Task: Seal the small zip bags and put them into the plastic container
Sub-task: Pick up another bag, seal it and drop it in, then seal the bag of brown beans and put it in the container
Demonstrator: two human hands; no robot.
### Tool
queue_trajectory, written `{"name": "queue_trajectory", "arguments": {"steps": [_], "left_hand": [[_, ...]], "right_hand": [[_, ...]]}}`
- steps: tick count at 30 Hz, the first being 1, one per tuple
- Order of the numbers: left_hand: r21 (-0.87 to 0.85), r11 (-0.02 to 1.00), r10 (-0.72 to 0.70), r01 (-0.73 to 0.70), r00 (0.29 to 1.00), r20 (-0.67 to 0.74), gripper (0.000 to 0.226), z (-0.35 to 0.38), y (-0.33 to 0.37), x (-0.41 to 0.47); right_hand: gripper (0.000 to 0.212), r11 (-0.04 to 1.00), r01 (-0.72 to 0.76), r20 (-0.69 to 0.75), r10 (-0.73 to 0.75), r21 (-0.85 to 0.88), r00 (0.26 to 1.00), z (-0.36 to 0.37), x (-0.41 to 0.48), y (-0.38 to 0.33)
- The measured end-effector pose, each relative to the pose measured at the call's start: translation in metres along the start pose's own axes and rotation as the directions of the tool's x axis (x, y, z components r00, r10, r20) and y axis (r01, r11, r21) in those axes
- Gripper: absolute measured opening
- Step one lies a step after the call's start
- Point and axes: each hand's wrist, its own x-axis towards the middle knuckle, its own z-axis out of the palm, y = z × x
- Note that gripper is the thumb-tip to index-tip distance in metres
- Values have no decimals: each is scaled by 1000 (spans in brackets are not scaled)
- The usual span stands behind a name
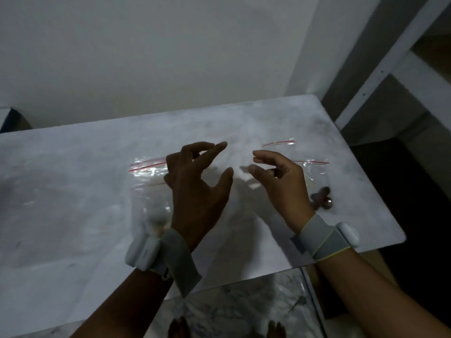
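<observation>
Readable text: none anywhere in the frame.
Zip bags [148, 181]: clear plastic with red seal lines, no print that can be made out.
Wrist devices [142, 250]: plain white casings on grey bands, no visible brand or number.
Table [61, 191]: pale marbled surface, no label or sign.

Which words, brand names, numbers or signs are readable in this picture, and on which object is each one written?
None can be read.
Zip bags: clear plastic with plain red lines, no print visible.
Wrist devices: white, no marking legible in this dim, blurred view.
Table: only marbled pattern.
</observation>
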Motion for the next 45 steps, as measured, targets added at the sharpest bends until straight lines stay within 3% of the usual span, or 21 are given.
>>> {"name": "queue_trajectory", "arguments": {"steps": [5,9,17,20,24,28,32,35,37,40,45], "left_hand": [[-80,994,-62,79,978,199,41,93,34,-2],[-71,986,-130,152,959,253,43,157,43,1],[81,955,-295,285,898,326,72,215,40,19],[15,932,-345,363,872,347,77,225,40,22],[-272,783,-437,559,806,398,68,219,42,23],[-509,501,-370,700,705,605,54,194,45,25],[-556,461,-205,692,693,692,26,166,43,22],[-615,461,-173,640,745,644,28,148,44,26],[-640,538,-140,548,807,573,27,125,47,31],[-570,745,-69,346,890,450,20,94,53,41],[-589,766,-5,257,918,395,17,54,67,55]], "right_hand": [[21,995,-98,-207,91,-20,974,-99,20,39],[18,983,-173,-277,152,-54,949,-149,37,74],[49,939,-341,-135,332,-46,933,-167,68,107],[48,936,-348,-84,342,-62,936,-168,78,106],[26,952,-295,-58,300,81,952,-168,75,92],[10,974,-146,-86,163,175,983,-168,61,71],[15,976,-85,-30,93,201,995,-163,48,44],[14,966,-45,1,46,255,999,-156,42,23],[13,956,-28,13,26,293,1000,-145,36,3],[12,956,-23,27,16,294,1000,-132,30,-24],[7,958,-10,46,-4,288,999,-118,23,-51]]}}
